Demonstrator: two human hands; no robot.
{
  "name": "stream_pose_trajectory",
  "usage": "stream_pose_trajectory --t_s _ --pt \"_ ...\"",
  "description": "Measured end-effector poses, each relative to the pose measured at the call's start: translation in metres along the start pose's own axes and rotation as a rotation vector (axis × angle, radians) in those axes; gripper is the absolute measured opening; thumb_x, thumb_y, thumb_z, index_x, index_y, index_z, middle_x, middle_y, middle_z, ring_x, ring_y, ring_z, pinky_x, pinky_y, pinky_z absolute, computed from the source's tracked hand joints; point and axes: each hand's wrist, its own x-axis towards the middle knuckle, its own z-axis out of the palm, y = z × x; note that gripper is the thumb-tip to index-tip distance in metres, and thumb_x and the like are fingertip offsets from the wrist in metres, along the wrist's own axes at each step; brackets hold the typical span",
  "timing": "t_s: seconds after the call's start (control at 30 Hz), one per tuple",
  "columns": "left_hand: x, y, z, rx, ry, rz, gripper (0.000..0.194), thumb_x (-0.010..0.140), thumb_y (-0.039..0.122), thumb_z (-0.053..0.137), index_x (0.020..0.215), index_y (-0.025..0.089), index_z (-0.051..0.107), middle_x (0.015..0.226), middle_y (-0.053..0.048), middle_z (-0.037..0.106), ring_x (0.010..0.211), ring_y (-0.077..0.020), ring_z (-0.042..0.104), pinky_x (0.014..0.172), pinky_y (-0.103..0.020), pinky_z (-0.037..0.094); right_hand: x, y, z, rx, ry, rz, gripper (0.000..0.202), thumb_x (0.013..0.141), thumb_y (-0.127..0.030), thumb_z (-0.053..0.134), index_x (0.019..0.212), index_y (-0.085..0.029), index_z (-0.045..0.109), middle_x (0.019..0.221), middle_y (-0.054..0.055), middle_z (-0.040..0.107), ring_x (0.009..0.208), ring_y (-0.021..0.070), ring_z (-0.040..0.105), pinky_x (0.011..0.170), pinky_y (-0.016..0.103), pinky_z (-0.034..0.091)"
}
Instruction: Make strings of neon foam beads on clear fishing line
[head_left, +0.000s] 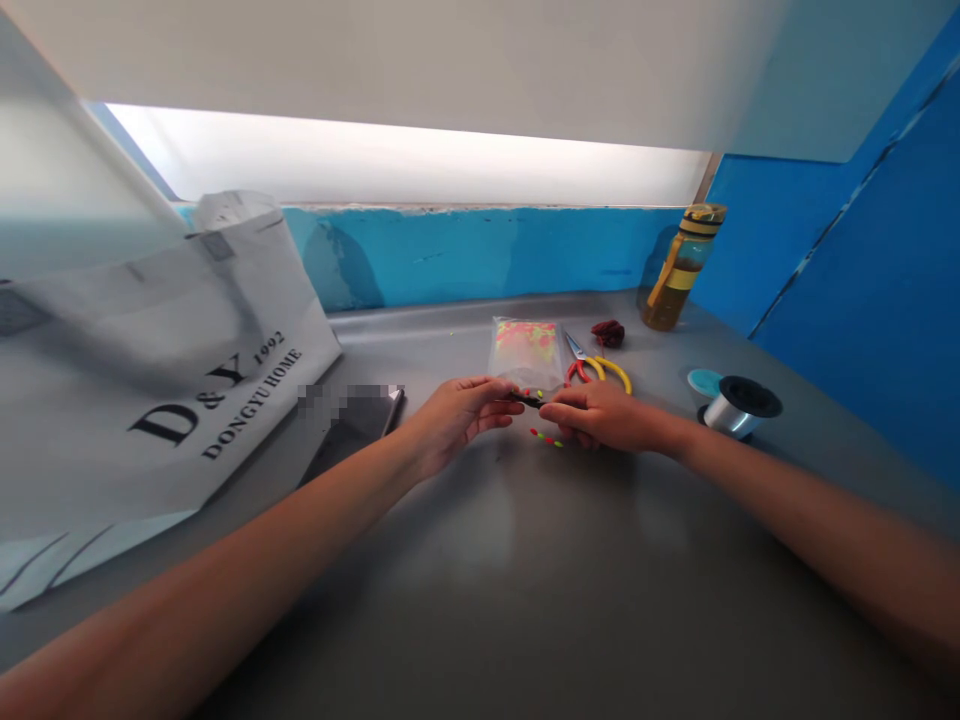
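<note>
My left hand and my right hand meet above the middle of the table. Between their fingertips is a small, slender dark object, gripped from both sides; its kind is too small to make out. Just below the fingers is a short row of red and green beads, and a few more show above the dark piece. Behind my hands lies a clear plastic bag of red and yellow-green beads. Scissors with red and yellow handles rest beside it, close to my right hand.
A white shopping bag stands at left, near a dark flat object, partly blurred. On the right are a spool of clear line, a teal disc, a dark red bundle and a bottle. A blue wall rises behind.
</note>
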Motion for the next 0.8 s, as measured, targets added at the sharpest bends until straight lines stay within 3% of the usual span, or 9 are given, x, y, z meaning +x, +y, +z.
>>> stream_pose_trajectory --t_s 0.27,0.43,0.63,0.8 --pt "0.002 -0.002 -0.003 0.033 0.017 0.007 0.012 0.080 0.020 0.075 0.091 0.015 0.076 0.102 -0.013 0.075 0.085 -0.0164 0.070 0.074 -0.023 0.055 0.003 0.004 0.004 -0.005 0.047 0.033 0.055 0.088 -0.068 0.051 0.085 -0.015 0.067 0.073 0.004 0.067 0.055 0.0116 0.057 0.052 0.023 0.039" --pt "0.003 -0.005 -0.003 0.036 0.123 0.037 0.012 0.077 0.024 0.078 0.085 0.016 0.074 0.103 -0.011 0.074 0.085 -0.0147 0.067 0.067 -0.020 0.052 0.004 0.003 0.000 -0.072 0.044 0.094 0.057 0.088 -0.070 0.049 0.089 -0.017 0.069 0.079 0.006 0.069 0.060 0.0143 0.059 0.056 0.026 0.039" --pt "0.006 -0.008 -0.006 0.030 0.172 0.065 0.016 0.075 0.025 0.080 0.086 0.017 0.072 0.097 -0.008 0.072 0.076 -0.0112 0.064 0.061 -0.018 0.049 -0.004 -0.016 -0.004 -0.355 0.279 0.167 0.058 0.076 -0.066 0.068 0.106 -0.016 0.066 0.101 0.013 0.069 0.086 0.0253 0.061 0.068 0.031 0.039" --pt "0.004 -0.008 -0.006 0.037 0.167 0.078 0.021 0.074 0.028 0.081 0.089 0.017 0.072 0.097 -0.008 0.072 0.077 -0.0116 0.063 0.060 -0.018 0.047 -0.015 -0.029 0.014 -0.328 0.125 0.086 0.058 0.074 -0.068 0.067 0.104 -0.019 0.065 0.105 0.012 0.068 0.092 0.0271 0.061 0.071 0.033 0.040"
